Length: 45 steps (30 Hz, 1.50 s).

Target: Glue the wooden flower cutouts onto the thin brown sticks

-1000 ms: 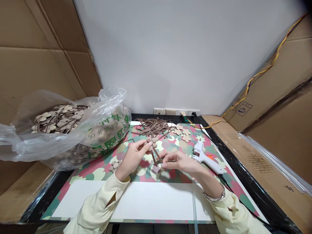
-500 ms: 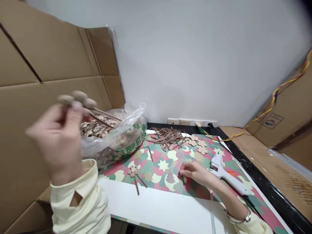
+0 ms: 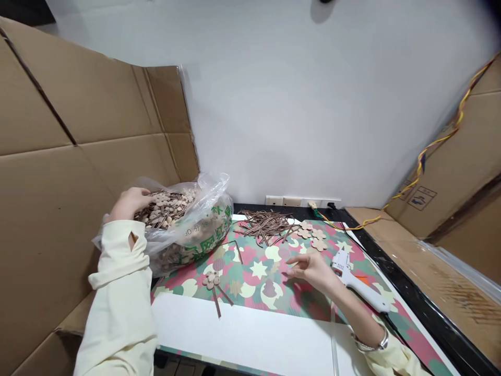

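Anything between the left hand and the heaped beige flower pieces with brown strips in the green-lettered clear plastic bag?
Nothing visible: the left hand is at the open mouth of the plastic bag, right beside the heaped flower pieces.

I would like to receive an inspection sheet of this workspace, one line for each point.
Surface: camouflage-patterned sheet, white band along its near edge.
Work things: flower piece with two tails; heap of brown strips; loose flower shapes; white glue gun; open bag full of similar pieces.
Clutter: one bent strip beside the bag.
Hands: left hand at the bag's mouth, grasp hidden; right hand over the sheet, open, nothing seen in it.
Cables: yellow cable at back right; black cord from the glue gun.
Surroundings: cardboard on both sides, pale wall behind.
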Available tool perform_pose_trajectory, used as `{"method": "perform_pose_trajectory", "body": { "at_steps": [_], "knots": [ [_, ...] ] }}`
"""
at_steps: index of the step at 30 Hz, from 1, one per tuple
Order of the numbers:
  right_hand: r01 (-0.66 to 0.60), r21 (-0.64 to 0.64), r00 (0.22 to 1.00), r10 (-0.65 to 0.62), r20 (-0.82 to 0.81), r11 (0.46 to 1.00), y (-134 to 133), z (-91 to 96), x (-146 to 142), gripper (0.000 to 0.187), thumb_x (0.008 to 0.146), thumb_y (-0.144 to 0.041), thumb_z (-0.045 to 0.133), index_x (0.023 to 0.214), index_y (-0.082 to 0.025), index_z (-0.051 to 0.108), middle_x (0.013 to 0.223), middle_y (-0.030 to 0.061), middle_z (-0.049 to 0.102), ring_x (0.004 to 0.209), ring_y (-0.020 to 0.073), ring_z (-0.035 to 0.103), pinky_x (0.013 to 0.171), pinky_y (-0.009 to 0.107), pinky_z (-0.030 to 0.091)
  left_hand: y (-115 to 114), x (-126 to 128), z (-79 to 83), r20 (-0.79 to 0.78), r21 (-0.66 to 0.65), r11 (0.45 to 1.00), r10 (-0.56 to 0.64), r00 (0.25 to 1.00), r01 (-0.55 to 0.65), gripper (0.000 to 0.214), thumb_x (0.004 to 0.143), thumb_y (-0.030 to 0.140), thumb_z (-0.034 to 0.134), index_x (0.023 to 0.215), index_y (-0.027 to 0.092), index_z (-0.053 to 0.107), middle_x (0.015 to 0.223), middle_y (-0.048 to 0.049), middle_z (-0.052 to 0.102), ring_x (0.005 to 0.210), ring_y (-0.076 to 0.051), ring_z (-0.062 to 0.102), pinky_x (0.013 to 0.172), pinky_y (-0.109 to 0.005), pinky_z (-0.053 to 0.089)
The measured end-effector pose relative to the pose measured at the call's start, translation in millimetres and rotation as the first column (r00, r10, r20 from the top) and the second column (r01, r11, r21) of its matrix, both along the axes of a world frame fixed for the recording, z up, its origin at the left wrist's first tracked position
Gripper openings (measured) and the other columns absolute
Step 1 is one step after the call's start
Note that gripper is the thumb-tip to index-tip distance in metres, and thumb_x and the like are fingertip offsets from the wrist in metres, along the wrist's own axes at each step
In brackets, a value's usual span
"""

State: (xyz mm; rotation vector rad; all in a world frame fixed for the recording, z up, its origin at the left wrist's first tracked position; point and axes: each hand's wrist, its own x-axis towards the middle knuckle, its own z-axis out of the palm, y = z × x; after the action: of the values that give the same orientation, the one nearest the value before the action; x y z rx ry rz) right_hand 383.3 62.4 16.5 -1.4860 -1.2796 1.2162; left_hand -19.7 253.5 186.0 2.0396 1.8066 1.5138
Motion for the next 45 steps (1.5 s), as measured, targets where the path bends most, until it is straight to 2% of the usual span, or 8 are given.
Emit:
{"method": "perform_pose_trajectory", "body": {
  "at_steps": [3,6,9,12,17,31,40,45],
  "knots": [
    [-0.009,-0.017,0.993,0.007,-0.12,1.0,-9,21.2,-4,0.043,0.071,-0.034,0.069,0.106,-0.012,0.059,0.079,0.0115,0.073,0.078,0.0261,0.07,0.075,0.038,0.053,-31,18,11.0,-0.011,0.085,0.981,0.178,0.984,-0.176,0.021,0.059,0.021,0.07,0.078,0.013,0.071,0.07,-0.0045,0.071,0.073,-0.023,0.062,0.089,-0.046,0.041],
    [-0.081,0.02,0.967,0.083,-0.242,0.997,-21,45.3,-7,0.042,0.08,-0.036,0.062,0.118,-0.018,0.054,0.095,0.0103,0.071,0.094,0.0229,0.066,0.089,0.039,0.048,-91,72,2.8,-0.055,0.408,0.892,0.238,0.97,-0.196,0.022,0.075,0.023,0.06,0.095,0.018,0.069,0.093,-0.0064,0.07,0.087,-0.023,0.061,0.092,-0.04,0.04],
    [-0.198,0.051,0.921,0.204,-0.332,0.979,-28,58.2,-7,0.039,0.088,-0.035,0.05,0.125,-0.023,0.049,0.103,0.0082,0.069,0.105,0.0203,0.062,0.098,0.042,0.041,-158,135,-30.7,-0.292,0.346,0.893,-0.189,0.938,0.288,0.016,0.083,0.025,0.055,0.094,0.024,0.067,0.094,-0.004,0.068,0.089,-0.021,0.058,0.086,-0.034,0.042],
    [-0.263,0.07,0.87,0.268,-0.414,0.962,-29,57.9,-5,0.038,0.09,-0.03,0.047,0.128,-0.025,0.046,0.108,0.0071,0.068,0.109,0.0202,0.059,0.098,0.043,0.041,-194,178,-68.2,-0.427,-0.075,0.789,-0.578,0.695,0.61,0.019,0.087,0.018,0.048,0.095,0.023,0.064,0.093,-0.0032,0.065,0.089,-0.021,0.053,0.076,-0.033,0.044],
    [-0.26,0.059,0.858,0.259,-0.444,0.964,-28,53.7,-1,0.04,0.09,-0.03,0.045,0.13,-0.023,0.044,0.099,0.0062,0.069,0.106,0.021,0.061,0.093,0.041,0.044,-186,200,-93.9,-0.449,-0.333,0.711,-0.697,0.559,0.619,0.022,0.089,0.015,0.042,0.096,0.021,0.062,0.093,-0.0035,0.062,0.085,-0.021,0.048,0.076,-0.036,0.04],
    [-0.199,-0.077,0.802,0.117,-0.586,0.977,-26,51.4,1,0.043,0.086,-0.029,0.052,0.128,-0.019,0.046,0.084,0.0034,0.066,0.102,0.0232,0.062,0.085,0.038,0.046,-170,212,-112.0,-0.72,-0.254,0.733,-0.579,0.382,0.631,0.021,0.089,0.015,0.043,0.077,0.016,0.06,0.078,-0.0058,0.059,0.077,-0.021,0.049,0.065,-0.033,0.038],
    [-0.225,-0.061,0.847,0.165,-0.505,0.972,-24,51.7,5,0.033,0.088,-0.034,0.049,0.119,-0.024,0.053,0.104,0.0076,0.068,0.106,0.0226,0.06,0.088,0.038,0.044,-153,196,-106.7,-0.574,-0.201,0.781,-0.583,0.575,0.591,0.022,0.089,0.016,0.041,0.077,0.016,0.06,0.08,-0.0058,0.062,0.077,-0.02,0.051,0.069,-0.033,0.039],
    [0.057,0.105,0.962,-0.082,0.26,0.993,-17,40.4,8,0.03,0.082,-0.018,0.048,0.109,-0.02,0.062,0.099,0.0088,0.068,0.093,0.0233,0.063,0.084,0.038,0.046,-146,180,-99.9,-0.308,-0.276,0.803,-0.594,0.743,0.527,0.022,0.089,0.023,0.041,0.076,0.019,0.058,0.084,-0.0032,0.063,0.082,-0.018,0.054,0.073,-0.029,0.039]
  ]
}}
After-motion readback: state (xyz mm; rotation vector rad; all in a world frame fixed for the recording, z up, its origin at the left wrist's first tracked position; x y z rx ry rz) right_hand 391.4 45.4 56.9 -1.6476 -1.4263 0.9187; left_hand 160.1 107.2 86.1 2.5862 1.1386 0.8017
